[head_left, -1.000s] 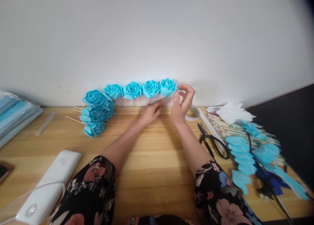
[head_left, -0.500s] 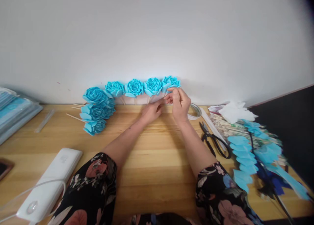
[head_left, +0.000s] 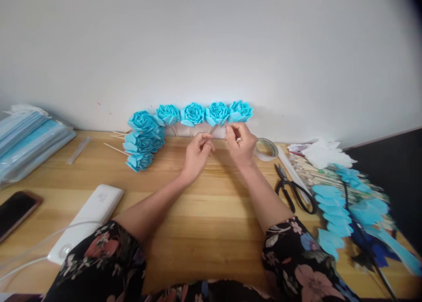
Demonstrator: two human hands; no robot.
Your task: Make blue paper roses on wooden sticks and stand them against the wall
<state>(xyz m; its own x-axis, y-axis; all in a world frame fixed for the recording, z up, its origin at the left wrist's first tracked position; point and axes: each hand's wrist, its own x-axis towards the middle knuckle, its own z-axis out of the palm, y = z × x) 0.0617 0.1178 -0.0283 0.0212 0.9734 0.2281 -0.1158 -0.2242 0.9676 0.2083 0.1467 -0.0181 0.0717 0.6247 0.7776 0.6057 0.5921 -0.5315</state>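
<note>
Along the wall (head_left: 211,42) behind a wooden table (head_left: 204,231), a row of four blue flowers (head_left: 216,113) is lined up just beyond both hands. Directly below the rightmost flower (head_left: 240,111), the right hand (head_left: 241,144) is held curled; the left hand (head_left: 198,154) is loosely bent. Whether anything is gripped cannot be told. The hands, nearly touching before, are now parted.

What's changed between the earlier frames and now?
The right hand moved from beside the right-end flower to just below it, its fingers now curled in. The left hand drew back leftward relative to the flower row. Whether either took hold of or let go of anything is unclear. The row, scissors and tape roll stayed put; only the camera view shifted around them.
</note>
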